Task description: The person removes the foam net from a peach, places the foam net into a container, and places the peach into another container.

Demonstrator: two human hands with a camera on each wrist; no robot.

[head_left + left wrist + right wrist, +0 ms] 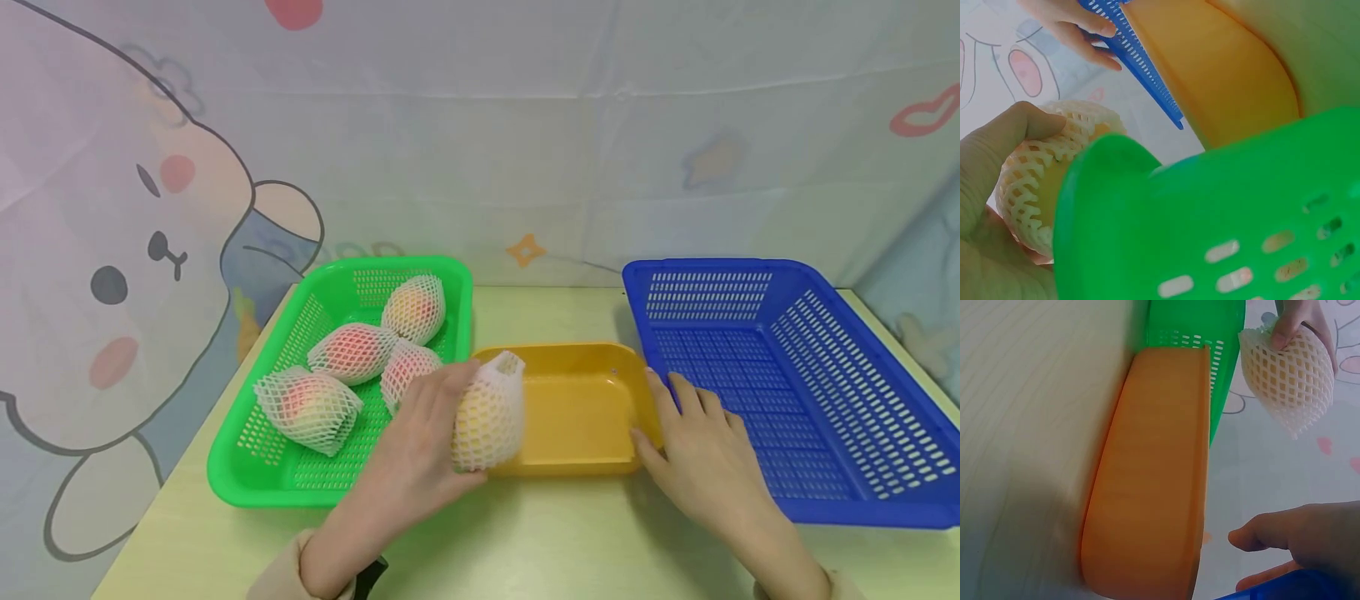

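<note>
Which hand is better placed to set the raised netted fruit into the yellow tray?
Probably the left hand: it grips the netted fruit near the left end of the yellow tray. The right hand, by the other end, holds no fruit.

White lattice net [507,392] over yellow fruit [474,423]; amber tray [577,417]; green basket [285,498] at tray's nine o'clock, blue basket [862,512] at three.

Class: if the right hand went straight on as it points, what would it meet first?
Probably the blue basket's left rim, just ahead of the right hand, though depth is unclear; it might pass above.
</note>
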